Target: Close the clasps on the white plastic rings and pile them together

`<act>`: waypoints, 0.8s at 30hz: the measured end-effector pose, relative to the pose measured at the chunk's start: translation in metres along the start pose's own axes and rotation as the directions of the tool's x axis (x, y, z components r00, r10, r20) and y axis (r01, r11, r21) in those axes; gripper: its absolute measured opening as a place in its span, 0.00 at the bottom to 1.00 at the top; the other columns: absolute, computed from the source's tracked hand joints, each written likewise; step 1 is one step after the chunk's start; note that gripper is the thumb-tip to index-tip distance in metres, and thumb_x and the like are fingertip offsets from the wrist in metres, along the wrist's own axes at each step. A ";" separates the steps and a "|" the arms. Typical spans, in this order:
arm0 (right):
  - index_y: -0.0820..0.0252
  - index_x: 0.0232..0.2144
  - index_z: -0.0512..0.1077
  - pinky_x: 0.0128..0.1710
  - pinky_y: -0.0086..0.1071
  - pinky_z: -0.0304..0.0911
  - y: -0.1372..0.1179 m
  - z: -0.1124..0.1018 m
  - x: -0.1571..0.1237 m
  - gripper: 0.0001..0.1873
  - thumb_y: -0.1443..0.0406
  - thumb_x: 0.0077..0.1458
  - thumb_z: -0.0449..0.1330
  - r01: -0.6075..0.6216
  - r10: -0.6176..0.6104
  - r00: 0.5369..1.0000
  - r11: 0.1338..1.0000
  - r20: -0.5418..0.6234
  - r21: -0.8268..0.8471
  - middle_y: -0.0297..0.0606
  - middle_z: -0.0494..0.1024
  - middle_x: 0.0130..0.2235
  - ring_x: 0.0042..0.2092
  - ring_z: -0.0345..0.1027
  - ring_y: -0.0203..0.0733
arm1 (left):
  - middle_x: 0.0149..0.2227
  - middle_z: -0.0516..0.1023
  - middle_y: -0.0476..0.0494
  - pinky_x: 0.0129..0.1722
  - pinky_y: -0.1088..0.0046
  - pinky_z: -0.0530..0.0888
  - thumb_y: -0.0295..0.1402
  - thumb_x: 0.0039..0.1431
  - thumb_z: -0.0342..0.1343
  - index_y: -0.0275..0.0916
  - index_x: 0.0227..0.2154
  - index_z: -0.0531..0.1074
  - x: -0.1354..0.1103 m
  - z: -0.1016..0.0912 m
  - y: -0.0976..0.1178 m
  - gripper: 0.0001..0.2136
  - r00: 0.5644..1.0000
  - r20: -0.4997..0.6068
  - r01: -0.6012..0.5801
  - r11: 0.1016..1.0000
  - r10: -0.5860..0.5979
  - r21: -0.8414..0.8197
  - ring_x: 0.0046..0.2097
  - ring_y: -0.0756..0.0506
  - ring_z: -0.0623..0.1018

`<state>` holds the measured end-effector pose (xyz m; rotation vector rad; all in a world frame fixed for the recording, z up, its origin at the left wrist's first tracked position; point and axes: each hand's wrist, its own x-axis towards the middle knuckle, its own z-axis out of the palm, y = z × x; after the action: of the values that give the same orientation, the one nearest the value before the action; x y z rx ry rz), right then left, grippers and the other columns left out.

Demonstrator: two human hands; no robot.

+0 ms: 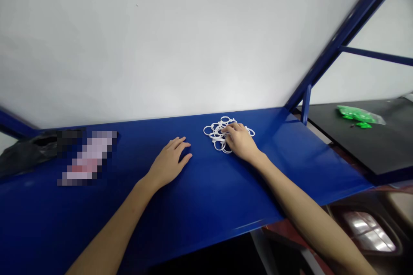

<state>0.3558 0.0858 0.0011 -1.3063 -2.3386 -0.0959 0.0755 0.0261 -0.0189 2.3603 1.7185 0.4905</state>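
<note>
A loose pile of thin white plastic rings (218,133) with small knobs lies on the blue tabletop (200,197). My right hand (241,141) reaches into the pile's right side, its fingers bent down and pinched among the rings. The hand covers part of the pile, so which ring sits between the fingertips is hard to see. To the left of the rings, my left hand (169,161) rests palm down on or just over the tabletop. Its fingers are spread and hold nothing, pointing towards the pile but apart from it.
A black plastic bag (29,150) and a blurred-out flat item (90,157) lie on the left. A white wall (193,43) rises behind. Blue metal frame bars (338,38) stand at right, beyond which a dark table (364,146) bears a clear bag of green pieces (358,114).
</note>
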 end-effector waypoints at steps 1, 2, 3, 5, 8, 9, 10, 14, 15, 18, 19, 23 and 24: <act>0.63 0.46 0.76 0.50 0.44 0.64 -0.001 0.000 0.000 0.13 0.72 0.61 0.55 -0.003 0.003 1.000 1.000 -0.005 -0.006 0.48 0.76 0.46 0.45 0.67 0.50 | 0.66 0.66 0.37 0.67 0.49 0.61 0.43 0.69 0.47 0.39 0.56 0.71 0.000 0.000 0.000 0.19 1.000 0.001 0.000 1.000 0.000 0.002 0.69 0.36 0.61; 0.63 0.45 0.76 0.49 0.44 0.65 -0.002 -0.001 -0.001 0.12 0.71 0.62 0.55 -0.001 0.001 1.000 1.000 -0.010 -0.012 0.48 0.76 0.45 0.44 0.66 0.50 | 0.66 0.66 0.37 0.67 0.49 0.60 0.43 0.69 0.47 0.40 0.56 0.71 0.000 0.000 0.001 0.19 1.000 0.000 -0.001 1.000 0.001 0.002 0.69 0.36 0.61; 0.63 0.44 0.76 0.48 0.43 0.65 -0.003 -0.002 -0.001 0.11 0.70 0.62 0.55 0.006 -0.006 1.000 1.000 -0.012 -0.016 0.48 0.76 0.44 0.43 0.66 0.50 | 0.66 0.66 0.37 0.67 0.49 0.61 0.43 0.68 0.47 0.40 0.56 0.71 0.000 0.000 0.001 0.19 1.000 -0.002 -0.002 1.000 0.002 0.002 0.69 0.36 0.62; 0.63 0.43 0.76 0.48 0.43 0.65 -0.006 -0.002 -0.001 0.10 0.70 0.63 0.56 0.026 -0.026 1.000 1.000 -0.009 -0.015 0.47 0.77 0.42 0.43 0.65 0.50 | 0.65 0.67 0.37 0.67 0.48 0.61 0.43 0.68 0.48 0.40 0.55 0.71 0.001 0.000 0.000 0.19 1.000 -0.012 -0.007 1.000 0.008 0.002 0.68 0.36 0.62; 0.63 0.42 0.76 0.48 0.42 0.64 -0.013 -0.001 -0.001 0.09 0.69 0.64 0.56 0.065 -0.065 0.998 0.998 0.010 0.003 0.46 0.77 0.41 0.43 0.65 0.49 | 0.65 0.68 0.37 0.66 0.48 0.62 0.42 0.68 0.49 0.40 0.54 0.71 0.001 0.001 -0.001 0.18 1.000 -0.026 -0.014 1.000 0.014 0.003 0.68 0.35 0.63; 0.63 0.42 0.76 0.48 0.42 0.64 -0.016 -0.001 -0.002 0.09 0.68 0.65 0.57 0.079 -0.079 0.997 0.997 0.019 0.009 0.46 0.77 0.41 0.43 0.65 0.49 | 0.64 0.68 0.37 0.66 0.48 0.63 0.42 0.68 0.49 0.40 0.54 0.72 0.001 0.001 0.000 0.18 0.999 -0.033 -0.016 1.000 0.016 0.003 0.67 0.35 0.64; 0.63 0.42 0.77 0.48 0.41 0.64 -0.019 0.001 -0.002 0.09 0.68 0.65 0.57 0.093 -0.094 0.995 0.996 0.029 0.014 0.45 0.78 0.40 0.43 0.65 0.49 | 0.63 0.69 0.37 0.65 0.48 0.63 0.41 0.67 0.49 0.40 0.53 0.72 0.000 0.000 0.001 0.17 0.999 -0.044 -0.018 1.000 0.018 0.000 0.67 0.35 0.65; 0.63 0.43 0.77 0.47 0.41 0.62 -0.034 0.004 -0.005 0.10 0.66 0.66 0.56 0.144 -0.144 0.988 0.990 0.057 0.008 0.45 0.77 0.39 0.41 0.64 0.48 | 0.60 0.71 0.39 0.62 0.52 0.68 0.38 0.68 0.50 0.41 0.56 0.69 -0.004 0.000 0.014 0.17 0.986 -0.140 -0.093 0.995 0.086 -0.043 0.62 0.38 0.70; 0.63 0.43 0.77 0.46 0.41 0.62 -0.038 0.004 -0.006 0.10 0.65 0.66 0.56 0.153 -0.153 0.986 0.988 0.062 0.003 0.45 0.77 0.38 0.41 0.64 0.47 | 0.60 0.71 0.40 0.62 0.53 0.69 0.39 0.67 0.51 0.42 0.57 0.68 -0.005 0.000 0.019 0.17 0.979 -0.160 -0.135 0.989 0.125 -0.053 0.61 0.39 0.70; 0.63 0.43 0.76 0.45 0.40 0.61 -0.045 0.006 -0.008 0.12 0.64 0.67 0.54 0.176 -0.175 0.981 0.984 0.081 -0.011 0.45 0.76 0.37 0.40 0.63 0.47 | 0.60 0.69 0.40 0.60 0.52 0.70 0.41 0.65 0.55 0.46 0.59 0.67 -0.008 0.001 0.033 0.21 0.953 -0.175 -0.259 0.965 0.248 -0.044 0.60 0.38 0.70; 0.63 0.43 0.76 0.45 0.40 0.61 -0.046 0.007 -0.008 0.12 0.64 0.68 0.54 0.179 -0.178 0.981 0.984 0.083 -0.012 0.44 0.75 0.37 0.39 0.62 0.47 | 0.59 0.70 0.40 0.59 0.52 0.71 0.41 0.64 0.57 0.47 0.58 0.68 -0.009 0.002 0.036 0.21 0.946 -0.175 -0.283 0.959 0.273 -0.035 0.59 0.38 0.71; 0.63 0.42 0.76 0.46 0.41 0.60 -0.047 0.009 -0.008 0.12 0.63 0.68 0.54 0.164 -0.162 0.983 0.986 0.086 -0.015 0.45 0.75 0.38 0.41 0.63 0.47 | 0.51 0.76 0.42 0.54 0.55 0.74 0.33 0.65 0.55 0.43 0.48 0.74 -0.009 0.003 0.036 0.11 0.943 -0.181 -0.289 0.957 0.278 -0.037 0.53 0.40 0.74; 0.63 0.42 0.76 0.46 0.41 0.60 -0.047 0.008 -0.008 0.12 0.62 0.68 0.54 0.150 -0.148 0.985 0.988 0.090 -0.021 0.45 0.75 0.38 0.41 0.63 0.47 | 0.49 0.77 0.43 0.54 0.57 0.74 0.32 0.65 0.54 0.42 0.45 0.74 -0.008 0.003 0.034 0.08 0.945 -0.176 -0.287 0.957 0.276 -0.042 0.52 0.40 0.74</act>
<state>0.3180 0.0560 -0.0025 -1.1685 -2.5164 -0.1200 0.1046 0.0075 -0.0118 2.5929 1.4017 0.8016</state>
